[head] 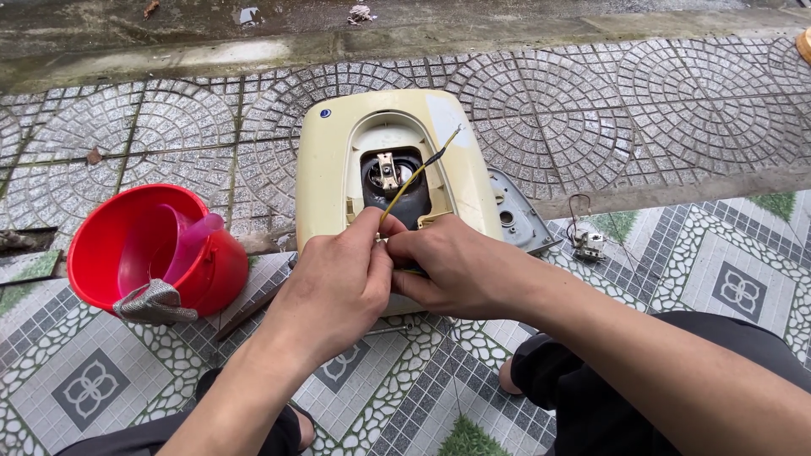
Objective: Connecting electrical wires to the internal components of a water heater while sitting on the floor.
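Centrally, left hand (pixel 338 283) and right hand (pixel 452 266) pinch yellow-black wire (pixel 414 179), apparently steadying it, over cream appliance housing (pixel 325 177).

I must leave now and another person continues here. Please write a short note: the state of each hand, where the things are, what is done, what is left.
Left hand: pinches the lower end of the yellow-black wire.
Right hand: fingers closed at the same spot, touching the left.
Things: cream appliance housing lies flat on the tiled floor; the wire's free end points up over its opening. Grey cover plate lies to its right, small wired part beyond. Red bucket at left.
Done: cover off, inside exposed.
Left: wire end unattached, cover not refitted.
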